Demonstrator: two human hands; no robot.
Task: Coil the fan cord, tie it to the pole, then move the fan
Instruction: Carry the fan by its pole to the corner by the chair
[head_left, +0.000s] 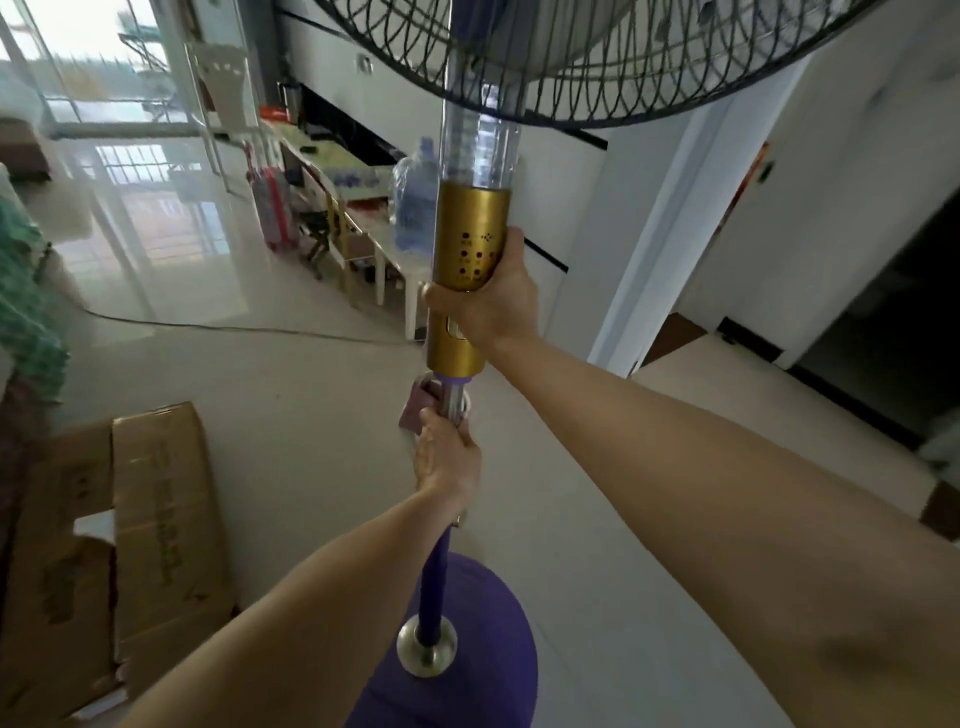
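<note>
A standing fan fills the middle of the head view: black wire grille at the top, a gold control column, a metal and purple pole, and a round purple base on the floor. My right hand grips the gold column from the right. My left hand is closed around the pole just below the purple collar, where a bit of white cord shows behind the pole. The rest of the cord is hidden.
Flattened cardboard boxes lie on the floor at left. A thin cable crosses the tiles toward a cluttered table with a water bottle. A dark doorway opens at right. Glass doors stand at far left.
</note>
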